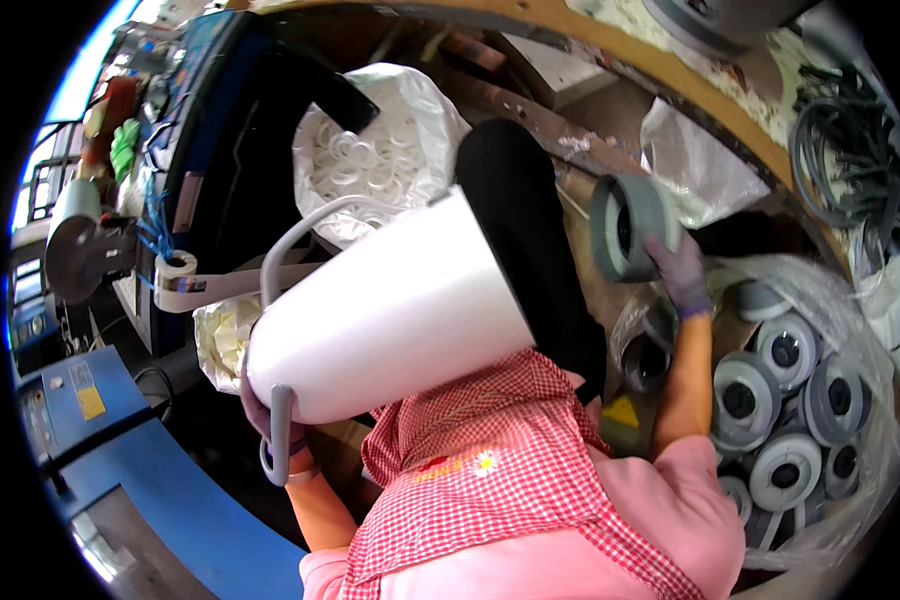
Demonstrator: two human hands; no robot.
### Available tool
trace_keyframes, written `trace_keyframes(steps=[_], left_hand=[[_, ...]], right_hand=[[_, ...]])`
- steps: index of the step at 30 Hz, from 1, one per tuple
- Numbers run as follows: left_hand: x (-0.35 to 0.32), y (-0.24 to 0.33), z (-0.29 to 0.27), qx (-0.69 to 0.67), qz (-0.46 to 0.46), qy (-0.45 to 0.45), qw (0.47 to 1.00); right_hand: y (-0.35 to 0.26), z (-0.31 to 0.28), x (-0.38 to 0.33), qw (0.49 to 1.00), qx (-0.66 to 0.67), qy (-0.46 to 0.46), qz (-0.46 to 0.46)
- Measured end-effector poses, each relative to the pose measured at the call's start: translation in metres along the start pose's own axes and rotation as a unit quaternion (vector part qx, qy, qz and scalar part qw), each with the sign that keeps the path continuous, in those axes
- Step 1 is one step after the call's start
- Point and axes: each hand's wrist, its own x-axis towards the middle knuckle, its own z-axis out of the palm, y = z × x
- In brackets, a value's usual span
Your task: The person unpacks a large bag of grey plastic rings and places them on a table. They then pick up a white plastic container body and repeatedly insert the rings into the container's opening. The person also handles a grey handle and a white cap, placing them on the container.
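Observation:
A white, tapered jug body (390,310) lies slanted across my lap, its wide end toward the right. A long grey handle (270,265) loops off its far side, and a shorter grey hooked piece (280,430) sticks out near its narrow end. My gloved left hand (257,412) grips that narrow end; most of the fingers are hidden behind it. Off to the right, my gloved right hand (682,278) holds a thick grey ring-shaped part (632,228) by its near edge, apart from the jug body. The ring's dark round opening faces left.
A clear plastic bag (870,490) at the right holds several similar grey parts (785,470). Ahead stands a white sack (425,95) of small white rings. Blue machinery (160,490) fills the left side. A curved wooden table edge (760,130) and grey cables (820,170) lie far right.

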Motion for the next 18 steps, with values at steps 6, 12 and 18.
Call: trace_keyframes(steps=[6, 12, 18], left_hand=[[0.012, -0.004, 0.030, -0.099, -0.006, -0.071, 0.993], [0.020, 0.000, -0.001, -0.041, 0.057, -0.215, 0.974], [0.023, 0.003, 0.005, -0.239, 0.045, -0.109, 0.964]], right_hand=[[-0.122, 0.065, -0.082, 0.928, -0.019, -0.060, -0.367], [-0.143, 0.075, -0.114, 0.798, -0.158, -0.043, -0.579], [-0.185, 0.077, -0.119, 0.801, -0.144, -0.106, -0.572]])
